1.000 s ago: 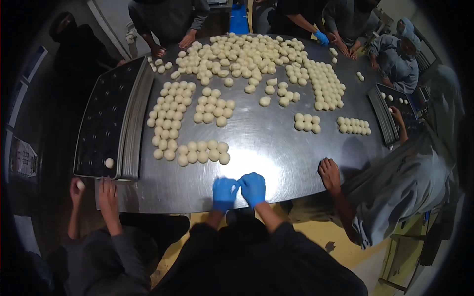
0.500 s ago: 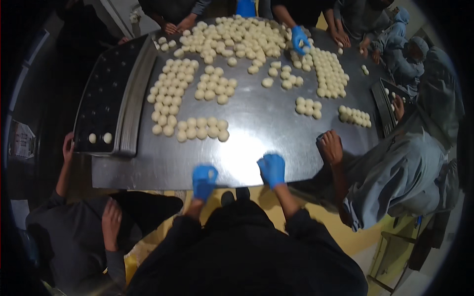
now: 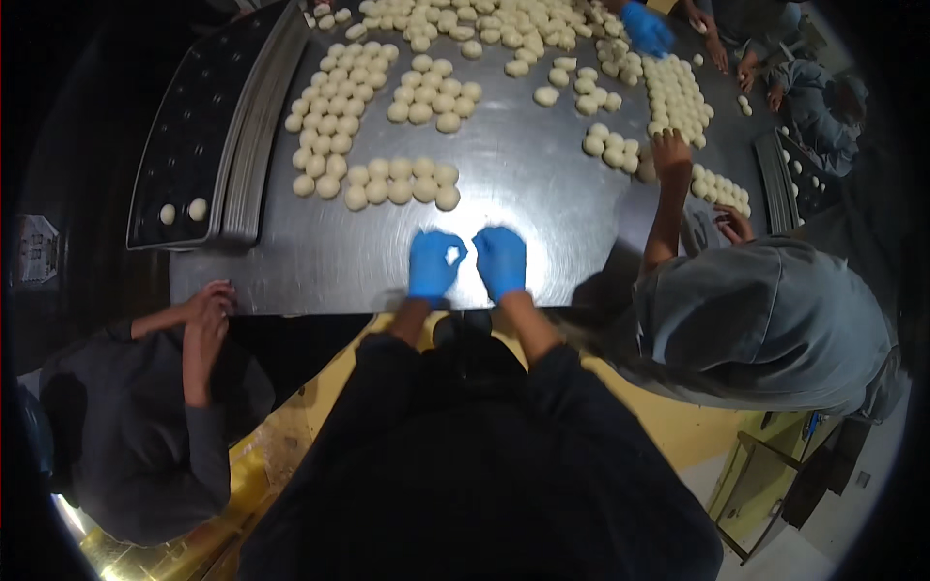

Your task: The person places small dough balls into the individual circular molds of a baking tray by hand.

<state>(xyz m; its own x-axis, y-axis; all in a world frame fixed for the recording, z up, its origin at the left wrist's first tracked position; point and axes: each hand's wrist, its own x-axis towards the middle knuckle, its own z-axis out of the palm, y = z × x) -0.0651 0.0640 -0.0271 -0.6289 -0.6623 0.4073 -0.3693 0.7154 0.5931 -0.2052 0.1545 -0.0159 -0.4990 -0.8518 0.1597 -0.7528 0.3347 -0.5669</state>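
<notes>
My left hand [image 3: 434,264], in a blue glove, is curled near the front edge of the steel table [image 3: 320,261]. Thumb and fingers form a ring around a pale patch; whether that is dough or bright tabletop I cannot tell. Close beside it, my right hand [image 3: 501,261], also blue-gloved, is closed with its fingers turned inward, hiding anything inside. Just beyond my hands lies a two-row block of round dough balls [image 3: 399,182]. Farther off are a long block of dough balls [image 3: 334,116] and a smaller cluster [image 3: 433,94].
Stacked black trays [image 3: 184,126] stand at left, two balls on the top one. A large dough-ball heap [image 3: 475,24] covers the far side. At right a co-worker's bare hand [image 3: 671,155] reaches over dough balls. Another person's hands [image 3: 208,308] rest at the left table edge.
My hands have moved forward over the table and closer together. The view has shifted, so the table sits higher. The right-hand co-worker's arm has reached out to the dough balls.
</notes>
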